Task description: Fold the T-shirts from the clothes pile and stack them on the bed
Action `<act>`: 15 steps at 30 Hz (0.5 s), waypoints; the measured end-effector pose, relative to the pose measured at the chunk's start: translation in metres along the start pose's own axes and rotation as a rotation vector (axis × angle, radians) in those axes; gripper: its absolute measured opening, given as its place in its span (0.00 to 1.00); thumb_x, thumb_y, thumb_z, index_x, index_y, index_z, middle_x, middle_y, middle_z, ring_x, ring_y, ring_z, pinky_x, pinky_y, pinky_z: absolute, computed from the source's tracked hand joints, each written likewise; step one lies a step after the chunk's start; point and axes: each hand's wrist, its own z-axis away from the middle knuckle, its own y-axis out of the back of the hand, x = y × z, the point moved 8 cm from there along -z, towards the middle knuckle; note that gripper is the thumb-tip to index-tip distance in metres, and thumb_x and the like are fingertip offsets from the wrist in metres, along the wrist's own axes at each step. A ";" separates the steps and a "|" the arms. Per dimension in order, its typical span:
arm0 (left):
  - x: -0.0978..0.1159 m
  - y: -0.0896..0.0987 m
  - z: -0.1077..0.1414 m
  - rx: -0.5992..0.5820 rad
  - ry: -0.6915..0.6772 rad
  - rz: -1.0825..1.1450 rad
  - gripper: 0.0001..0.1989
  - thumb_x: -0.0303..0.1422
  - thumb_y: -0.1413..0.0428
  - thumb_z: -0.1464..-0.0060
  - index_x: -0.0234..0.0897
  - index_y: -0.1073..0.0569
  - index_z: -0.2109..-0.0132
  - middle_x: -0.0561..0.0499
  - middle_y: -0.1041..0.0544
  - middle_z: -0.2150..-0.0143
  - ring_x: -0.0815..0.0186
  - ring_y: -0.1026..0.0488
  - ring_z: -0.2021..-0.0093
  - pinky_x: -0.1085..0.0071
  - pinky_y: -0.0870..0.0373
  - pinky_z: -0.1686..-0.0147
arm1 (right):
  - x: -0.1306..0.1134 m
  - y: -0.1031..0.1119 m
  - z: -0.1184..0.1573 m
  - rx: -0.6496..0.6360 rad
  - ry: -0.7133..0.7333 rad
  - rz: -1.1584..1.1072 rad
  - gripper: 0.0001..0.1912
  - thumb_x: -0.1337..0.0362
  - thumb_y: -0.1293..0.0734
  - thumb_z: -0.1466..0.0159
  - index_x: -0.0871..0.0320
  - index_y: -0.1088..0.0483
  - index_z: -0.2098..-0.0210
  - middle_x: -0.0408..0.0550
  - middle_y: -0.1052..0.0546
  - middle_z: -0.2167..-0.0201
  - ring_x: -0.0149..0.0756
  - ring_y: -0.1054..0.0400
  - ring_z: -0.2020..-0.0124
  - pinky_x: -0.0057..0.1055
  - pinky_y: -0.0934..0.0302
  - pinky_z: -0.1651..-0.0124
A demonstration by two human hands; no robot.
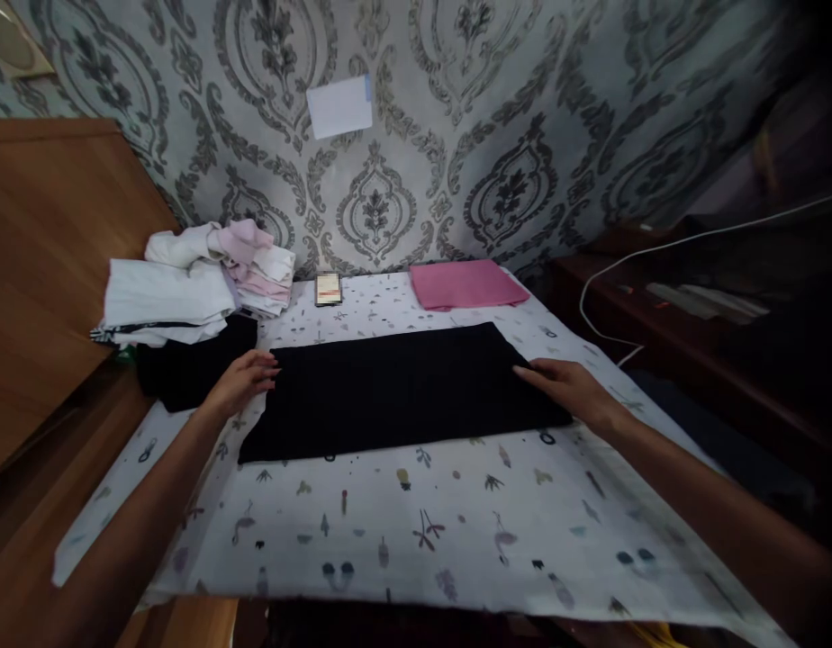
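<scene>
A black folded cloth (402,387) lies as a long flat rectangle across the printed sheet, its exact kind of garment not showing. At its far left corner, my left hand (246,378) has its fingertips against the edge, fingers loosely bent and slightly apart. My right hand (571,389) is at the right edge, with the thumb on top of the cloth and the other fingers closed along its side, partly hidden. Behind the black cloth rests a folded pink cloth (466,284).
Folded white and pink clothes (166,292) are piled at the left, above another black cloth (200,364). A phone-like device (328,289) lies near the wall. Wooden furniture (58,270) borders the left. A white cable (584,292) loops at the right, over dark furniture (673,360).
</scene>
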 end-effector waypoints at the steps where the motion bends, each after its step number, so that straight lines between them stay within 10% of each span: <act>1: -0.004 0.002 0.000 0.019 0.003 0.014 0.18 0.31 0.39 0.62 0.38 0.30 0.60 0.50 0.25 0.62 0.68 0.25 0.65 0.72 0.28 0.67 | 0.005 -0.002 0.000 -0.030 -0.019 -0.010 0.25 0.39 0.31 0.45 0.57 0.25 0.72 0.43 0.27 0.81 0.35 0.32 0.78 0.30 0.39 0.77; 15: -0.013 -0.004 0.004 0.053 -0.120 -0.369 0.33 0.53 0.35 0.69 0.43 0.29 0.56 0.57 0.26 0.72 0.63 0.27 0.72 0.71 0.32 0.75 | 0.001 0.001 0.005 -0.054 0.068 0.076 0.12 0.55 0.37 0.41 0.57 0.30 0.71 0.43 0.27 0.75 0.37 0.33 0.70 0.31 0.39 0.66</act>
